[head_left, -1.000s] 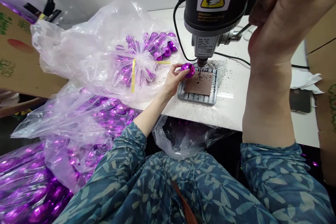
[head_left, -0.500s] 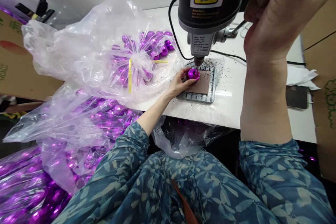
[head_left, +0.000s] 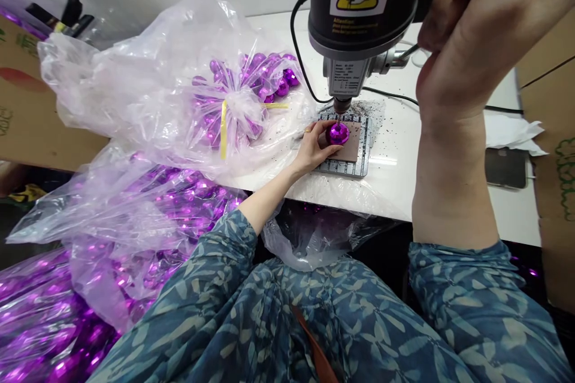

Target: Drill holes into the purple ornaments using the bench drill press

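My left hand (head_left: 314, 146) is closed on a shiny purple faceted ball (head_left: 338, 133), thumb on the near side and fingers on the far side. The ball rests on a brown board (head_left: 348, 149) that lies on the grey metal base (head_left: 365, 158) of a drill press (head_left: 366, 24). Directly above the ball is the drill chuck (head_left: 342, 105), its thin bit reaching the ball's top. At upper right, my right hand (head_left: 476, 30) wraps round the drill press's lever (head_left: 408, 52); most of the lever is hidden by the fingers.
Dark shavings (head_left: 375, 111) litter the base and white table (head_left: 395, 185). To the left lies a clear plastic bag (head_left: 135, 84) with several purple balls (head_left: 281, 87); a bigger heap of them (head_left: 179, 203) sits below. A phone (head_left: 507, 167) lies at right near cardboard (head_left: 557, 191).
My left hand has shifted slightly right and toward me, bringing the ball beneath the bit and turning it. My right hand stays on the lever, with its wrist slightly changed in angle.
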`<state>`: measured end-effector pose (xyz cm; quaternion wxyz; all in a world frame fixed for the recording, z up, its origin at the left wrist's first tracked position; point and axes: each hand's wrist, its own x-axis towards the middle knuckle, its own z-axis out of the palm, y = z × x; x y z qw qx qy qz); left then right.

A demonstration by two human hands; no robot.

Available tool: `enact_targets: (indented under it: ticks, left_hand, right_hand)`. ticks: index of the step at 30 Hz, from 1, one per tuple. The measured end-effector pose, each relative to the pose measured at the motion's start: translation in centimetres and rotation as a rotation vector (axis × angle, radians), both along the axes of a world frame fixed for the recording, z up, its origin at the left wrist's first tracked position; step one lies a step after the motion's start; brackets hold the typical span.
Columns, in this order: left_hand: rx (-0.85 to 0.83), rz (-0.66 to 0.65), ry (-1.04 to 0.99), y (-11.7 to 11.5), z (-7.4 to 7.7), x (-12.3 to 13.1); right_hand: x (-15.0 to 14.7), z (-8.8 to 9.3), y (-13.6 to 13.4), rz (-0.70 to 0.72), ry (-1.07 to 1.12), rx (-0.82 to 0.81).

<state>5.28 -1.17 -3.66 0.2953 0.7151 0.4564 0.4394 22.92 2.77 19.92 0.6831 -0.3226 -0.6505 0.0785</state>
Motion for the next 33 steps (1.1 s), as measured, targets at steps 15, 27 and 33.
enact_targets:
  ticks: [15, 27, 33]
  left_hand:
    - [0.05, 0.014, 0.1, 0.3, -1.2, -0.2]
    - [0.049, 0.006, 0.073, 0.3, -1.5, -0.1]
    - [0.046, -0.002, 0.044, 0.2, -1.4, -0.1]
  right_hand:
    - [-0.6, -5.7, -4.0, -0.005, 0.297, 0.246]
    - [0.1, -9.7, -1.9, -0.095, 0.337, 0.315]
    - [0.4, -11.1, -2.0, -0.122, 0.318, 0.305]
